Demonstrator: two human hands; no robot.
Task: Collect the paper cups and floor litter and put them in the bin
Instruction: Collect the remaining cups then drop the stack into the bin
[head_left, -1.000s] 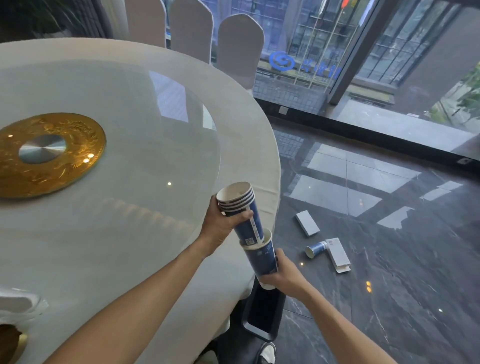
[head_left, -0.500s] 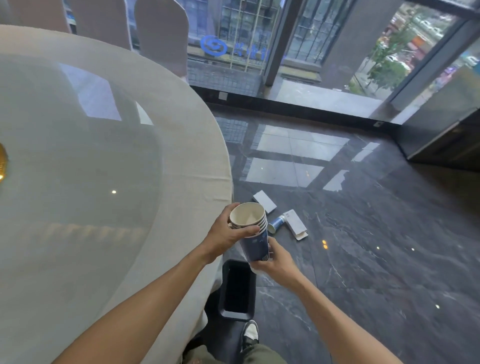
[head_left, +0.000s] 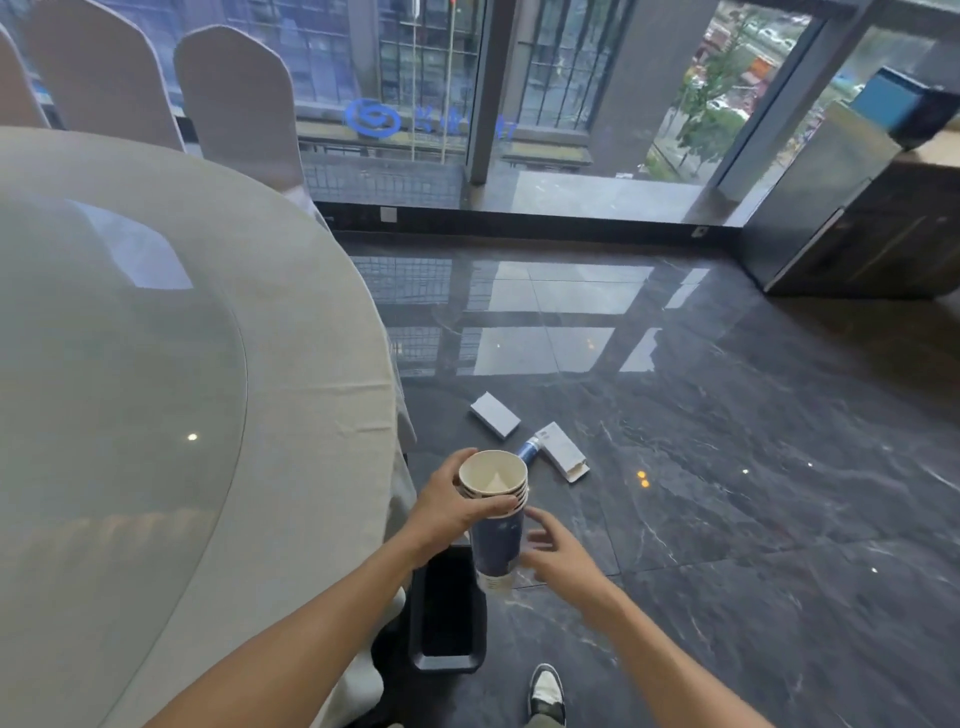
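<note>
My left hand (head_left: 457, 506) grips a nested stack of blue-and-white paper cups (head_left: 496, 525) just under the rims, mouth up. My right hand (head_left: 558, 553) is beside the stack's lower part with fingers spread and relaxed, a small gap to the cups. Right below the stack stands a black rectangular bin (head_left: 448, 610) on the floor by the table's edge. Farther off on the dark floor lie a tipped-over blue cup (head_left: 531, 450) and two white cartons, one (head_left: 494, 414) to its left, one (head_left: 563, 452) against it.
A large round table (head_left: 291, 332) with a beige cloth and a glass turntable fills the left. Covered chairs (head_left: 236, 98) stand behind it. Tall windows run along the back; a dark cabinet (head_left: 857, 234) is at the right. My shoe (head_left: 546, 693) is by the bin.
The lower cup has been pushed onto the stack, making one stack. My right hand has let go and opened beside it. The view has swung right, toward the floor litter.
</note>
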